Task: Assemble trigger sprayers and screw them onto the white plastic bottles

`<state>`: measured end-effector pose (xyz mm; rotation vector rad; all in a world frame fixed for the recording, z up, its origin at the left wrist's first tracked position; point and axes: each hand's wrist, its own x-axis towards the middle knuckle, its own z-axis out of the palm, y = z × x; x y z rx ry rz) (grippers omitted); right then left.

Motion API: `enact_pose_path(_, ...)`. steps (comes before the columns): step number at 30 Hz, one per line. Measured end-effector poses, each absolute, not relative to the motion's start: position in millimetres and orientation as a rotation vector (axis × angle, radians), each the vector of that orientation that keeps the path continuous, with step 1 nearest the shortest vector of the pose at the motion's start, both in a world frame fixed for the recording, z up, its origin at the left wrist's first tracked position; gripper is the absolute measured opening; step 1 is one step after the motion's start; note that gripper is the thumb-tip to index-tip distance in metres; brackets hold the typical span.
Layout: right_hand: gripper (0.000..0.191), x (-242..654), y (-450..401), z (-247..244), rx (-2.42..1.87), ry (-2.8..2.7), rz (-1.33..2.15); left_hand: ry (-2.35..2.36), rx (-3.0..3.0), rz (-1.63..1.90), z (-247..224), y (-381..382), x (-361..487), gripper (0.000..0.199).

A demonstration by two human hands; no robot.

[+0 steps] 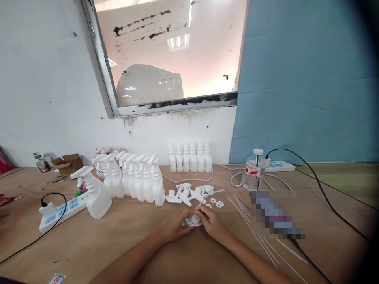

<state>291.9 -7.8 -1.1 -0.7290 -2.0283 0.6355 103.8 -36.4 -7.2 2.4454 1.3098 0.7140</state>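
White part (pixel 193 221) being partly covered by the left hand (pixel 173 227) and right hand (pixel 211 221)
At right, a cabled object (pixel 276 217) is being obscured by pixel blocks; near left, a card (pixel 57 279) is being cut by the lower edge; far left, a red item (pixel 4 162) is being cropped.

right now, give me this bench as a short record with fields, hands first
left hand: left hand holding small white parts
right hand: right hand, fingertips at the same parts
bare bottles: six white bottles, upright by the wall
fitted bottles: white spray bottles, left of those
loose: spray heads, rings
right side: thin tubes, capped water bottle
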Motion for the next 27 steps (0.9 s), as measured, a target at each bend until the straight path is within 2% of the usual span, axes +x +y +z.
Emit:
enact_pose_path(9, 0.025, 290, -6, -13, -0.727, -1.933, 0.684, 1.313, 2.409, 0.711, -8, -40, 102, 0.033)
enact_pose_path(18, 0.015, 291, -7, -10, -0.675, -1.947, 0.715, 1.293, 2.437, 0.774, -7, -42, 101, 0.036)
enact_pose_path(27, 0.018, 289, -2, -19, -0.676, -1.911, 0.728, 1.388, 2.342, 0.789, -6, -41, 102, 0.039)
